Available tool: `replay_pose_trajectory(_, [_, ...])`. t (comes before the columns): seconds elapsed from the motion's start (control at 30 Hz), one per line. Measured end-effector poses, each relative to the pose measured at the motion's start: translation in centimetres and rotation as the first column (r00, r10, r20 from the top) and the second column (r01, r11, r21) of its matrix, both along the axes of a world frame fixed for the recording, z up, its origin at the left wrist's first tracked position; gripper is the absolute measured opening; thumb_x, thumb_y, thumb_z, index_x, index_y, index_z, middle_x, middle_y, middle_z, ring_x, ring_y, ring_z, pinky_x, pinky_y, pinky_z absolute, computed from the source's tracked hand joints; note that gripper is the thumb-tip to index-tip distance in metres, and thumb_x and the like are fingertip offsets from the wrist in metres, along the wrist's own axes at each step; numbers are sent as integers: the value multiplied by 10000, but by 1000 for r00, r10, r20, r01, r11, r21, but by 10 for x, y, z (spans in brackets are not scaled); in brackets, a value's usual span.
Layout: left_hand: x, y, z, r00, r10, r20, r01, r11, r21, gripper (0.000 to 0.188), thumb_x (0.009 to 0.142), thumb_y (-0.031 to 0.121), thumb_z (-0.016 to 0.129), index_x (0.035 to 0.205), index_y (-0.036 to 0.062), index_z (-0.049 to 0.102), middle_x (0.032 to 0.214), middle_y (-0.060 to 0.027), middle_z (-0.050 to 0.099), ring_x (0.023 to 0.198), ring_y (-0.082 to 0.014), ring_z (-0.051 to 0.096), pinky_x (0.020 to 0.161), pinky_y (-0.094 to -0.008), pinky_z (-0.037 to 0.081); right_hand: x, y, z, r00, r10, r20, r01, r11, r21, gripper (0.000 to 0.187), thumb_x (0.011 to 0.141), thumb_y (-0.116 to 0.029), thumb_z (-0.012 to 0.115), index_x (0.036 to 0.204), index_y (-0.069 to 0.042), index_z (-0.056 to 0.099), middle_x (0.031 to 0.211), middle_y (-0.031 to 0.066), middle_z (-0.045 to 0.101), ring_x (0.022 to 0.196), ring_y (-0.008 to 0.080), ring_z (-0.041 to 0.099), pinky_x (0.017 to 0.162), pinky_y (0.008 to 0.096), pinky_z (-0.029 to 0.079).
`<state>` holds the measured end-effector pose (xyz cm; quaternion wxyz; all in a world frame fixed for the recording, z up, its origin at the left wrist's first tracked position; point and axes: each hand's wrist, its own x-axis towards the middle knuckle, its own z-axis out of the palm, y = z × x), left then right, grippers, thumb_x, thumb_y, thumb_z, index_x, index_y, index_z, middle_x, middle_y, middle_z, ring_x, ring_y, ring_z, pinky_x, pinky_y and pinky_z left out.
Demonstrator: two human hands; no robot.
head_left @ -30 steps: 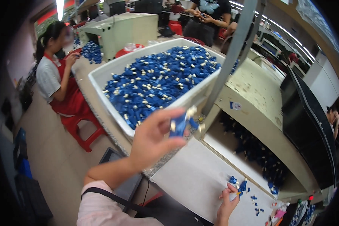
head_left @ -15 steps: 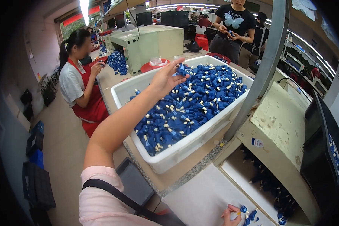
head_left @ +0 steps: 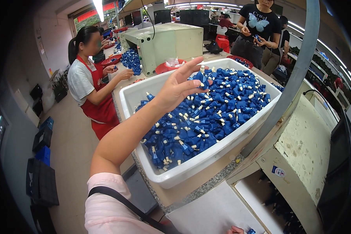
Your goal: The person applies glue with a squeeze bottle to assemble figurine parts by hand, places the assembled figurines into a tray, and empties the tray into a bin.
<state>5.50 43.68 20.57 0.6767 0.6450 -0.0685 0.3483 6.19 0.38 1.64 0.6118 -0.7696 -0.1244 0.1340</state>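
My left hand (head_left: 179, 86) is raised over the near left part of a large white bin (head_left: 160, 180). Its fingers and thumb hold small blue parts with cream tips (head_left: 203, 78), one standing tip-up; how many it holds is partly hidden. Below it the bin is heaped with the same blue cream-tipped parts (head_left: 218, 113). At the lower edge, my right hand (head_left: 235, 230) shows only its curled fingers over a white work surface (head_left: 214, 210). What they hold, if anything, is cut off. A small blue part (head_left: 251, 231) lies beside them.
A grey metal post (head_left: 296, 82) rises beside the bin's right end. A worn pale-green machine housing (head_left: 300, 148) with blue parts inside stands at right. Another machine (head_left: 167, 43) is behind. A co-worker in a red apron (head_left: 99, 97) handles parts at left; another person (head_left: 257, 39) stands at back right.
The view has shifted, so the bin sits lower and more to the right. My left hand has turned, showing a part upright in its fingers. My right hand has slipped mostly out of view.
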Motion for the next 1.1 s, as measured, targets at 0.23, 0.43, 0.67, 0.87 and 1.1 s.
replay_pose_trajectory(0.23, [1,-6,-2,992,123,-27,-121,990,77,611,723,36,607,1258,34,314,1215,-101,361,996,-240,496,773,-332,484,-3,5,19,1000,14,10,-13,997,-75,142,733,-63,612,847,10,569,760,47,541,729,139,480,708,251,392])
replay_pose_trajectory(0.43, [4,-8,-3,984,178,-31,-171,972,158,476,721,18,603,1166,27,434,1174,-80,381,1032,-196,454,802,-324,461,-3,2,14,998,-4,-57,4,1000,-4,134,736,-47,601,854,10,574,771,53,547,747,142,486,741,260,386])
replay_pose_trajectory(0.67, [5,-1,-15,969,248,24,-248,956,158,383,728,-3,572,1092,40,457,1086,-74,461,981,-156,464,834,-274,396,-4,1,8,995,91,47,-87,993,-83,142,743,-47,588,870,16,570,788,63,558,765,151,491,761,270,382])
replay_pose_trajectory(0.87, [2,4,-10,999,1,-37,-14,941,-338,327,830,81,376,1150,13,366,1103,-204,468,1001,-272,503,892,-388,404,-5,7,17,996,90,30,-85,988,-129,140,741,-51,578,864,16,578,791,69,562,769,154,490,763,277,381])
replay_pose_trajectory(1.1, [4,9,-13,996,30,-86,-63,908,-414,319,827,88,368,1126,-23,374,1053,-209,478,978,-274,504,850,-381,439,-5,8,13,999,42,-7,-42,995,-86,139,734,-54,591,858,9,581,758,43,548,740,132,478,739,261,382])
